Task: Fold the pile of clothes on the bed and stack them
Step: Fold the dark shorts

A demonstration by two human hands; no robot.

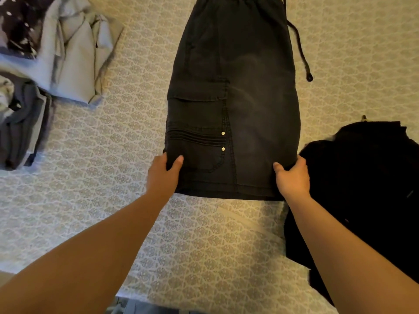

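At the upper left of the frame we see a stack of folded clothes [68, 53] in pale grey, with a dark patterned piece at the very corner, and just below it at the left edge a smaller folded grey bundle [20, 123], both resting on the bed [108, 177] with its patterned cover. Moving toward the centre, our left hand [163, 175] grips the lower left corner of the black cargo shorts [233, 98], thumb on top of the fabric and fingers tucked beneath the edge. The shorts lie flat, folded lengthwise, running from the top centre of the frame down to the middle, waistband at the top, a flap pocket and two metal studs showing, and a drawstring [300, 48] trailing off the right side onto the bed. Our right hand [292, 177] grips the lower right corner the same way. At the right edge, touching the shorts' hem corner, lies a crumpled black garment [362, 177], partly under our right forearm.
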